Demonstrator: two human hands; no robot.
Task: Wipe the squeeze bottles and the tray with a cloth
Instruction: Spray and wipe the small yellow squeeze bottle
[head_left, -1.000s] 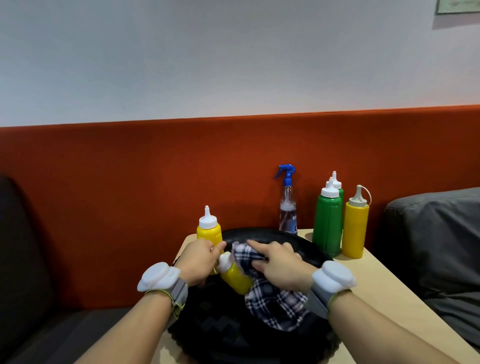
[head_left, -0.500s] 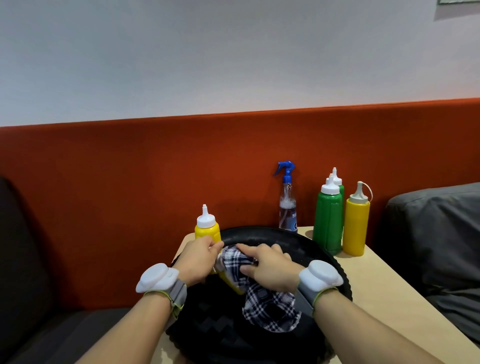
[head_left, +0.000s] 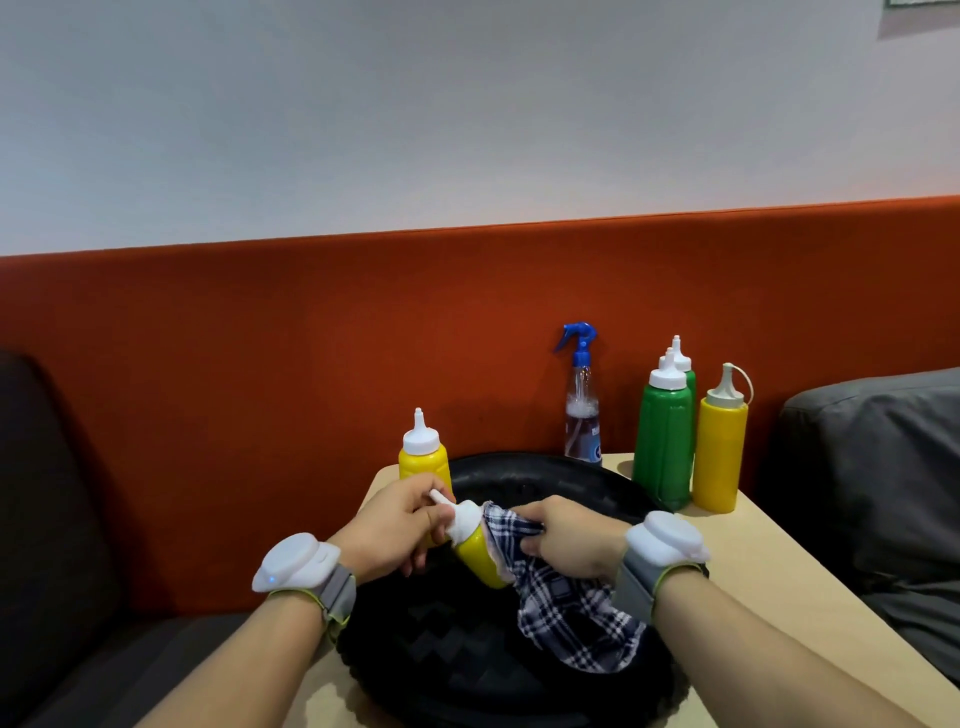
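Left hand pinches cap of yellow bottle, tilted over tray; right hand grips cloth round its body; cloth has slid off cap toward base; top prob. wiped, body next.

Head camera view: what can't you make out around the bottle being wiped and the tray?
All in the head view:
Right side of the held yellow bottle: wrapped by the checked cloth.
Rear green bottle: only its cap and a sliver show behind the front green bottle.
Floor of the black tray: partly covered by cloth and bottle.
Label on the spray bottle: too small to read.
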